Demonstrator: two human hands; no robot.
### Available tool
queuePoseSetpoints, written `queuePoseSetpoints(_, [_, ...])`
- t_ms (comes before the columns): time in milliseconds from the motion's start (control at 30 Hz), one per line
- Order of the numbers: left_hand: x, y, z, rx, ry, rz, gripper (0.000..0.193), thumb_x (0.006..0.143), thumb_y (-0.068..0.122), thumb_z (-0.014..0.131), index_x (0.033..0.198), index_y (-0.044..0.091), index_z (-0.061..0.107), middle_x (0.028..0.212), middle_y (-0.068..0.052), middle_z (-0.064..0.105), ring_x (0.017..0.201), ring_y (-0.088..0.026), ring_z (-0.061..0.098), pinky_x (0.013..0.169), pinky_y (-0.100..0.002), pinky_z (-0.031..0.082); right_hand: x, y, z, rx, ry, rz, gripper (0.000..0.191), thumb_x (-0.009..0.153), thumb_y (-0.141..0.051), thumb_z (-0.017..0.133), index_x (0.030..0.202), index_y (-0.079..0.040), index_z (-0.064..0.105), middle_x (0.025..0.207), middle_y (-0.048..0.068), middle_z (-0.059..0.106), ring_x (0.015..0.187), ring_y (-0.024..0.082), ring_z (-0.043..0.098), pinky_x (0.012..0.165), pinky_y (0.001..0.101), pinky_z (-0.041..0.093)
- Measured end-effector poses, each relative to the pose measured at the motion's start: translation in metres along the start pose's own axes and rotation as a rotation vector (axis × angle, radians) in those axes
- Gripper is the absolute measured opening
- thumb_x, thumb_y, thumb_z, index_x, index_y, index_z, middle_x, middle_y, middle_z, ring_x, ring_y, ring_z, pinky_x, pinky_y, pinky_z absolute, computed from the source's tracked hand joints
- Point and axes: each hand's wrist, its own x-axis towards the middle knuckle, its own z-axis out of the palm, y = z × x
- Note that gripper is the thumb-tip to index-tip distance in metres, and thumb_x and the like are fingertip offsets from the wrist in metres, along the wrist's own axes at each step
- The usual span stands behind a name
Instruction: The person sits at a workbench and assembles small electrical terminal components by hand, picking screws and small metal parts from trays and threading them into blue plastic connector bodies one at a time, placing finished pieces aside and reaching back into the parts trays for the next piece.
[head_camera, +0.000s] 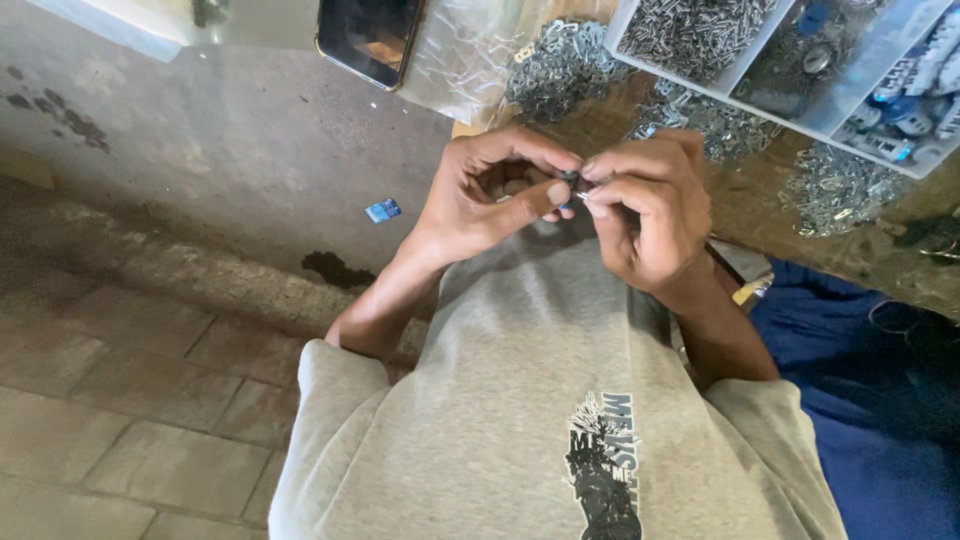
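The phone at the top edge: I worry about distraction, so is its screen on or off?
Off, as far as shows: the phone has a dark, blank screen with only faint reflections. Its upper part is cut off by the frame.

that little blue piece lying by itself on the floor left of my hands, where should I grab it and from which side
Pinch the small blue piece across its two long edges, coming straight down from above. It seems to lie flat on the grey concrete floor with bare floor around it, so the edges are free for fingertips. The left hand is nearer; both hands meet on a tiny part. The piece is too small to show finer detail.
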Motion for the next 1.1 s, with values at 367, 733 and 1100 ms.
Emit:
queuePoseSetpoints(367, [0.004, 0.002, -0.005, 0.121, -0.008, 0.031, 0.017, 0.1, -0.003, 0.074, 0.117, -0.003, 0.071, 0.11, -0.013, 0.074, 0.093, -0.013, 0.074, 0.08, -0.026, 0.065, 0.008, -0.003, -0.012, -0.167, -0.135, 0.036, 0.02, 0.098, -0.009, 0.084, 0.108, -0.008, 0.067, 0.108, 0.004, 0.069, 0.095, 0.022, 0.064, 0.1, 0.0454, 0.038])
queuePoseSetpoints(733, [0.002, -0.002, -0.019, 0.032, 0.102, 0.07, 0.02, 0.102, -0.002, 0.072, 0.122, -0.005, 0.066, 0.112, -0.014, 0.073, 0.096, -0.018, 0.076, 0.084, -0.03, 0.067, -0.009, 0.005, 0.013, -0.665, -0.13, -0.138, 0.014, 0.103, -0.028, 0.082, 0.101, -0.016, 0.075, 0.103, -0.005, 0.07, 0.102, 0.017, 0.057, 0.096, 0.0471, 0.029])
queuePoseSetpoints(1100, [0.003, 0.005, -0.006, 0.038, 0.01, -0.001, 0.023, 0.104, -0.003, 0.069, 0.127, -0.004, 0.066, 0.118, -0.012, 0.072, 0.103, -0.015, 0.074, 0.088, -0.028, 0.066, 0.019, -0.004, 0.002, -0.03, 0.033, -0.036, 0.019, 0.09, 0.002, 0.083, 0.104, -0.007, 0.073, 0.102, 0.006, 0.071, 0.095, 0.025, 0.068, 0.087, 0.0421, 0.048])
